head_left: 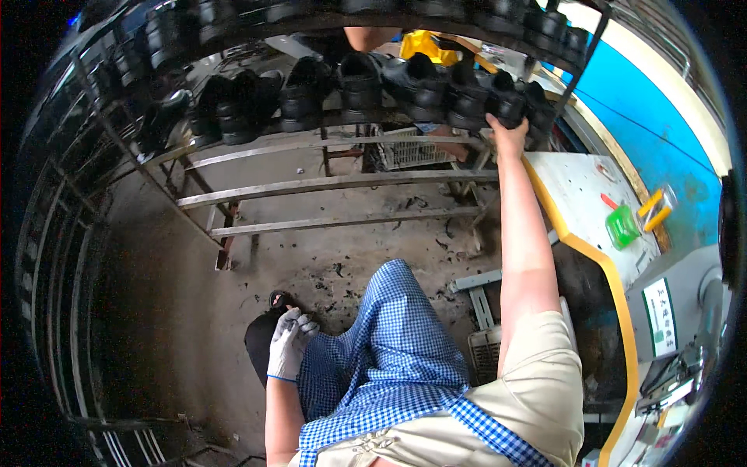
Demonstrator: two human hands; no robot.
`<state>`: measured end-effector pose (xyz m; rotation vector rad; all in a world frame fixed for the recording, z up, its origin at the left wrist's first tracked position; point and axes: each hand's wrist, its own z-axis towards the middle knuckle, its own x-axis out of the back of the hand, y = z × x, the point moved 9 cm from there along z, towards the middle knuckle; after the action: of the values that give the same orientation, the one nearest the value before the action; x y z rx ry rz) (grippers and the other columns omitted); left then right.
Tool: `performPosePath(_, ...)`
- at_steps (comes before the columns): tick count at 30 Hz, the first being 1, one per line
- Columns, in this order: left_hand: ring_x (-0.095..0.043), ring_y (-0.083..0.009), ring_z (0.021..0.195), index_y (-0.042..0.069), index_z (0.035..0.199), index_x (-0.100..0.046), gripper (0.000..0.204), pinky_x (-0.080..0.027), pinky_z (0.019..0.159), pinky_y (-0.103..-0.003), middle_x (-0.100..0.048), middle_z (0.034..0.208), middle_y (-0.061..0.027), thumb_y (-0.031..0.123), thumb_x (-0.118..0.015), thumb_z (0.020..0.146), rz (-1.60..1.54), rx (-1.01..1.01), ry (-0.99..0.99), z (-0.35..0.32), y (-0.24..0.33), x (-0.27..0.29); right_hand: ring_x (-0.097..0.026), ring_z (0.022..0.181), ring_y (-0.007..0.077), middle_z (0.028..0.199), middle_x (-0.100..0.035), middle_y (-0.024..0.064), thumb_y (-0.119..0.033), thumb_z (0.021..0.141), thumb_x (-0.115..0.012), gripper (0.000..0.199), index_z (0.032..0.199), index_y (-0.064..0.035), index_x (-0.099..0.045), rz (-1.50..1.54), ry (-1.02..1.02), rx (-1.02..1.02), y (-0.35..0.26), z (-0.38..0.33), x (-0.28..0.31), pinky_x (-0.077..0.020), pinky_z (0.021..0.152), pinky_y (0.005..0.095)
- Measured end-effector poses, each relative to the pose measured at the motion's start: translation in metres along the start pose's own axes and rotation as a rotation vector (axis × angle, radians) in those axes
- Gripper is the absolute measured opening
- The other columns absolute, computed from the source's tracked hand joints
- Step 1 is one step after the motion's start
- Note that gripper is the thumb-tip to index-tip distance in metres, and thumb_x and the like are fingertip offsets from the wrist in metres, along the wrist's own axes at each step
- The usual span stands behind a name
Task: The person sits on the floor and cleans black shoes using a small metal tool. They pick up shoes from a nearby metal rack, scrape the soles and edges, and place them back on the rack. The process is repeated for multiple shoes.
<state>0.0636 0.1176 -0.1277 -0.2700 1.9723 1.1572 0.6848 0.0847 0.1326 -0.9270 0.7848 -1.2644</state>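
My right hand (507, 134) reaches up and forward to a black shoe (507, 103) on the metal rack (334, 184), fingers closed around its heel end. A row of several black shoes (366, 87) fills that shelf, and more sit on the shelf above. My left hand (289, 342), in a white glove, hangs low by my knee against a blue checked apron (393, 342), fingers loosely curled with nothing in them.
A white worktable with a yellow edge (591, 253) stands at the right, with a green container (622, 226) and yellow tool on it. A white plastic crate (411, 149) sits behind the rack. The concrete floor is littered with dark scraps. Another person's arm shows beyond the rack.
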Motion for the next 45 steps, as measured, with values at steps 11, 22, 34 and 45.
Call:
performPosePath(11, -0.056, -0.0202, 0.09, 0.004, 0.118, -0.052, 0.03, -0.047, 0.083, -0.033, -0.057, 0.101, -0.0074, 0.008, -0.059, 0.089, -0.046, -0.017, -0.082, -0.001, -0.008, 0.02, -0.062, 0.083, 0.0214, 0.114, -0.055, 0.0181, -0.02, 0.063, -0.086, 0.091, 0.129, 0.0107, -0.031, 0.344, 0.057, 0.041, -0.015, -0.01, 0.027, -0.0537, 0.069, 0.029)
performPosePath(22, -0.061, -0.0167, 0.09, 0.004, 0.118, -0.052, 0.029, -0.05, 0.085, -0.031, -0.061, 0.102, -0.0064, 0.008, -0.059, 0.09, 0.08, -0.005, 0.003, -0.004, -0.012, 0.032, -0.057, 0.104, 0.0243, 0.122, -0.05, 0.0164, -0.016, 0.065, -0.085, 0.089, 0.133, 0.0054, -0.031, 0.206, -0.086, 0.055, 0.004, -0.003, 0.01, -0.0503, 0.085, 0.0337)
performPosePath(34, -0.054, -0.0193, 0.088, 0.004, 0.116, -0.051, 0.028, -0.047, 0.081, -0.034, -0.055, 0.097, -0.0065, 0.011, -0.058, 0.09, -0.015, 0.058, 0.001, -0.013, -0.011, 0.021, -0.051, 0.105, 0.0178, 0.119, -0.05, 0.0118, -0.006, 0.072, -0.078, 0.066, 0.126, 0.003, -0.041, 0.253, 0.109, 0.439, -0.105, -0.132, 0.118, -0.0442, 0.09, 0.0322)
performPosePath(45, -0.051, -0.0215, 0.106, 0.014, 0.132, -0.039, 0.045, -0.046, 0.088, -0.035, -0.05, 0.119, -0.0071, 0.033, -0.054, 0.094, -0.194, 0.066, -0.26, -0.034, -0.007, -0.077, -0.056, 0.1, 0.0182, 0.123, -0.054, 0.0043, -0.005, 0.061, -0.055, 0.08, 0.139, -0.0154, -0.039, 0.575, -0.229, -0.638, 0.018, -0.333, 0.1, -0.0501, 0.068, 0.0217)
